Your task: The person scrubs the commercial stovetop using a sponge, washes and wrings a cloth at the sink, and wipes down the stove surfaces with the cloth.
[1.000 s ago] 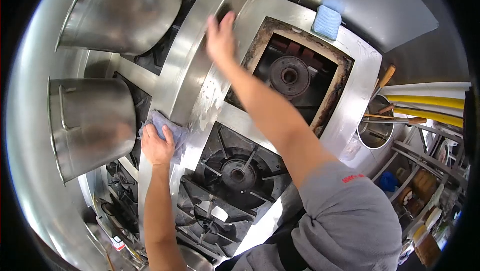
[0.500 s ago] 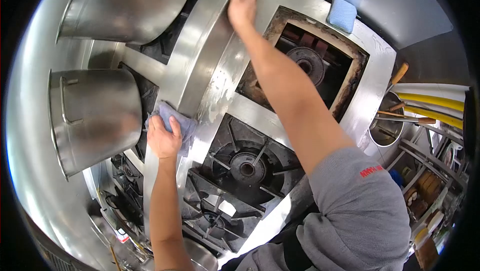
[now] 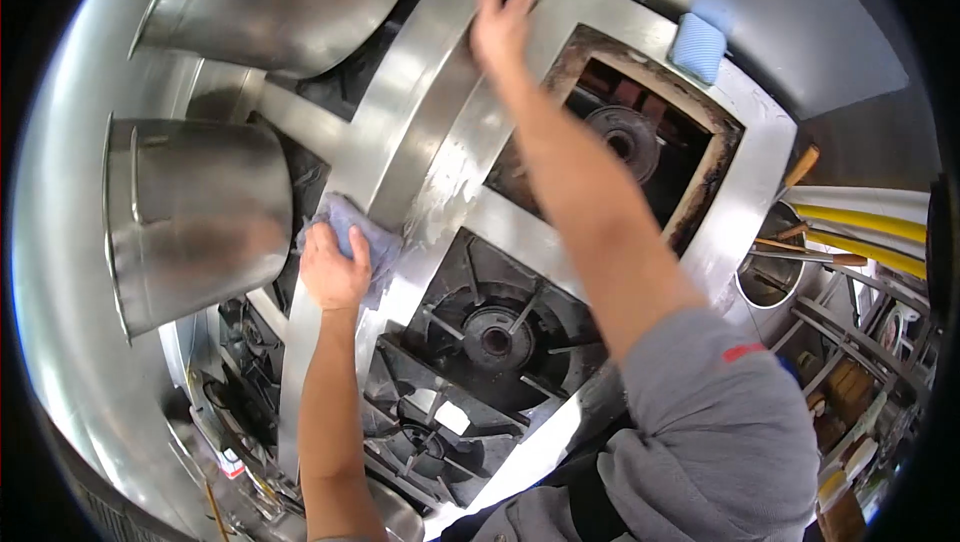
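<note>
My left hand (image 3: 335, 267) is closed on a crumpled purple-grey cloth (image 3: 378, 252), which lies over the near end of the raised steel ledge (image 3: 425, 127). My right hand (image 3: 503, 30) reaches to the far end of that ledge, against its side wall, thumb and fingers apart; nothing shows in it, though the palm side is hidden. Right of the ledge is the steel stovetop (image 3: 520, 232), with whitish wet streaks. Under my right forearm sits a square burner opening (image 3: 620, 147) with its grate off and a browned rim. Closer to me is a burner under a black grate (image 3: 495, 337).
Two large steel pots (image 3: 205, 222) (image 3: 270, 7) stand on burners at the left. A blue sponge (image 3: 698, 47) rests on the back right edge. At the right, a metal container (image 3: 770, 277) holds long-handled tools, beside yellow pipes (image 3: 865, 224) and a rack (image 3: 865, 337).
The view has shifted slightly. My right hand moves a little along the far part of the ledge, while my left hand stays on the cloth in about the same place.
</note>
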### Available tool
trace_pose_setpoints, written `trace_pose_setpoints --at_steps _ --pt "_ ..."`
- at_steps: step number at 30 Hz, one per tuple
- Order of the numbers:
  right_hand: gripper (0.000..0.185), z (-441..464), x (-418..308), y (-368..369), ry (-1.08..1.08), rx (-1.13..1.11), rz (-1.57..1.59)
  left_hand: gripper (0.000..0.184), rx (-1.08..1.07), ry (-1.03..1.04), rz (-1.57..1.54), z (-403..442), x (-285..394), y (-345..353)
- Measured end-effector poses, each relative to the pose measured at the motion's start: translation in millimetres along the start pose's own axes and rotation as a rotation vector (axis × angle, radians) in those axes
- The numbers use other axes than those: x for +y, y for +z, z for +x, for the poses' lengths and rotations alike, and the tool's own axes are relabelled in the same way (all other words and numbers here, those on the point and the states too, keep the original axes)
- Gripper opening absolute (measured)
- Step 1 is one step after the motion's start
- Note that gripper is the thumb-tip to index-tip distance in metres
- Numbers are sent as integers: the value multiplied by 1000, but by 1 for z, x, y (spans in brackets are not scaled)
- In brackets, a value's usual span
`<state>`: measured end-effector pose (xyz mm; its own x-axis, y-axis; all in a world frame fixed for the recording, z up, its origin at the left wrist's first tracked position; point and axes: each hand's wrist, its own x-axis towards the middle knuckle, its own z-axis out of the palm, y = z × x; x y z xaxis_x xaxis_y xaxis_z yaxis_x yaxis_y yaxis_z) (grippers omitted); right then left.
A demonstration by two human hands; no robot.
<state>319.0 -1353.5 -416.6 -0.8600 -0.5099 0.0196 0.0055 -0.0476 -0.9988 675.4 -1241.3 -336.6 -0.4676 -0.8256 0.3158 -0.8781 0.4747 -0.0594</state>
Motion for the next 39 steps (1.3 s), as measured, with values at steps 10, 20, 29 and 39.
trace_pose_setpoints --at_steps 10,20,29,39 --pt "101 -276 -8 7 -130 -333 0 34 33 -2 -20 0 -3 2" --pt "90 -66 0 15 -33 25 33 35 -14 -7 7 -1 -2 1" --pt "94 -48 -11 -8 -27 -92 17 32 19 42 24 -1 -1 2" --pt "93 -85 -8 -5 -70 -136 -3 35 33 53 24 -2 1 0"
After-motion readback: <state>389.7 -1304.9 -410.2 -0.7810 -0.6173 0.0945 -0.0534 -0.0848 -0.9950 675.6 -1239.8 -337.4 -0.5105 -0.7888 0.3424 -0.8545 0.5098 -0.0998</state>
